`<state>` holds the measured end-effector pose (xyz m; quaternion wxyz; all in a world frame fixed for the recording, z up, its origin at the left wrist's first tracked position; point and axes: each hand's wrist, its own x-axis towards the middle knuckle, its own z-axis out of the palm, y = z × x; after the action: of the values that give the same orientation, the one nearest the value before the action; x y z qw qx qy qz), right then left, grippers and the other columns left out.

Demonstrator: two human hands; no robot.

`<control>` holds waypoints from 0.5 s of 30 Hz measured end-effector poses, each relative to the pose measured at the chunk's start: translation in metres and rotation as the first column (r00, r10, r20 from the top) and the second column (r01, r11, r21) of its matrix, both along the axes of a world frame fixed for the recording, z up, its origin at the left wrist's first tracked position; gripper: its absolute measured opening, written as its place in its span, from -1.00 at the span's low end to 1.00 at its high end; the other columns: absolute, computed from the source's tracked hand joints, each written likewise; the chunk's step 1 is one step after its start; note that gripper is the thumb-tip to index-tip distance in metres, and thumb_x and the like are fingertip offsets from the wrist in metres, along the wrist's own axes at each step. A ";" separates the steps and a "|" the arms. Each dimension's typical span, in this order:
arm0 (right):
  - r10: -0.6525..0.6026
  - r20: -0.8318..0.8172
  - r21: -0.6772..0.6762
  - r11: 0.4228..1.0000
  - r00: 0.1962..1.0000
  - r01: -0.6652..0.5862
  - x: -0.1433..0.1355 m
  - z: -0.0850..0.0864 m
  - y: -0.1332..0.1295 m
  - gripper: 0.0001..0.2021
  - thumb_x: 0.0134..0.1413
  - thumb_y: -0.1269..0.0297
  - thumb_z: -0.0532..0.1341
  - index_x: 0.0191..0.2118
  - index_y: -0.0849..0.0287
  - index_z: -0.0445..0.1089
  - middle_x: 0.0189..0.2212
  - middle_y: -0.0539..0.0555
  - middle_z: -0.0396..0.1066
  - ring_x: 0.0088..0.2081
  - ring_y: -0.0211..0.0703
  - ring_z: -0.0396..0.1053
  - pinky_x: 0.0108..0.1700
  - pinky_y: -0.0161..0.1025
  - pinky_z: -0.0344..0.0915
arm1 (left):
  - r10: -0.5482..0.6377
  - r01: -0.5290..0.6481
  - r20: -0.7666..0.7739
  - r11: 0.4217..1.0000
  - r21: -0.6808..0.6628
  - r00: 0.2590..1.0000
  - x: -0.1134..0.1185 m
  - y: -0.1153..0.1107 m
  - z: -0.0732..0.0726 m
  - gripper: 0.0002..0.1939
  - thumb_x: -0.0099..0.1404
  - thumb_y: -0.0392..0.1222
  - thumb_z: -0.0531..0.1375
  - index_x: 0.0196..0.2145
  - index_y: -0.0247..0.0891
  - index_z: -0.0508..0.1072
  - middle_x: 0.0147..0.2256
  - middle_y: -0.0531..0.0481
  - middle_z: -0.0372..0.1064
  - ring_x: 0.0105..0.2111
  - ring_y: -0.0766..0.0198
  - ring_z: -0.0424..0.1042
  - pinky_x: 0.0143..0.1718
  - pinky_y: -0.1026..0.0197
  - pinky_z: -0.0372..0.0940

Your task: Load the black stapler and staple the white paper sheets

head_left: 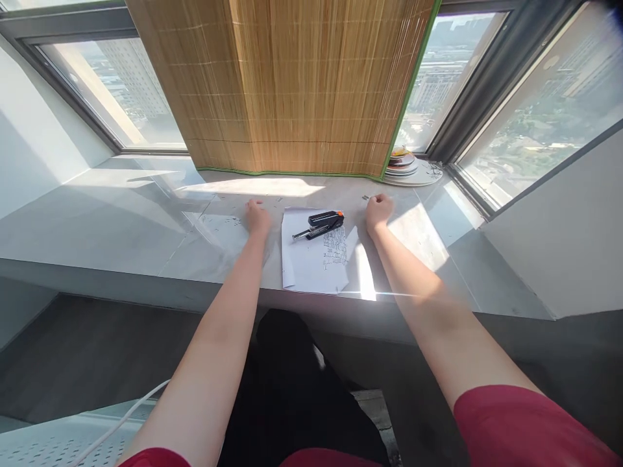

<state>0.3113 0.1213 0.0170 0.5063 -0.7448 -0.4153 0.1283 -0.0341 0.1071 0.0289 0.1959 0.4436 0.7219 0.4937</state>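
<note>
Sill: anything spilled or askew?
Yes. Small dark bits, maybe staples, lie scattered left of the left hand, like a spill. The paper looks untidy too: a flap juts from its right edge, folded or torn, can't tell which.

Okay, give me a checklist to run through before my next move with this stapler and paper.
1. Left hand clear of the paper: ok, it is left of it.
2. Right hand clear of the paper: ok, it is right of it.
3. Stapler fully on the paper: ok.
4. Paper edges neat: not ok, one part juts out rightward.
5. Stapler loaded: cannot tell.
</note>
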 end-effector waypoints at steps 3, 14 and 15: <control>0.117 -0.044 -0.032 0.993 0.992 -0.118 0.006 0.003 -0.028 -0.83 0.10 0.45 0.09 -0.45 0.11 0.33 -0.55 -0.05 0.26 -0.35 -0.11 0.28 -0.19 -0.19 0.21 | 0.137 -0.153 0.319 0.988 0.024 0.938 -0.001 -0.033 0.006 -0.70 0.29 -0.53 0.06 -0.13 -0.21 0.38 0.03 -0.16 0.43 0.10 0.13 0.46 0.19 0.09 0.34; 0.595 0.182 -0.138 0.804 0.783 -0.579 0.040 0.004 -0.243 -0.81 0.17 0.30 0.13 -0.38 0.08 0.47 -0.30 0.09 0.59 -0.20 -0.01 0.48 -0.09 -0.10 0.32 | -0.429 0.431 0.149 0.902 0.018 0.891 0.114 -0.307 0.068 -0.71 0.39 -0.42 0.11 -0.05 -0.14 0.47 0.11 -0.14 0.44 0.20 0.06 0.44 0.32 -0.03 0.30; 0.573 0.241 -0.126 0.819 0.784 -0.560 0.042 -0.003 -0.266 -0.82 0.18 0.27 0.14 -0.37 0.07 0.48 -0.33 0.09 0.57 -0.23 0.01 0.46 -0.13 -0.09 0.32 | -0.560 0.567 0.108 0.823 -0.042 0.821 0.116 -0.334 0.078 -0.73 0.42 -0.39 0.10 -0.04 -0.13 0.48 0.09 -0.14 0.47 0.16 0.06 0.47 0.27 -0.01 0.34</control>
<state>0.3530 -0.1450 0.0141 0.3655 -0.6082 -0.6807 0.1823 0.0821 -0.2268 0.1068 0.3813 0.6068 0.5664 0.4069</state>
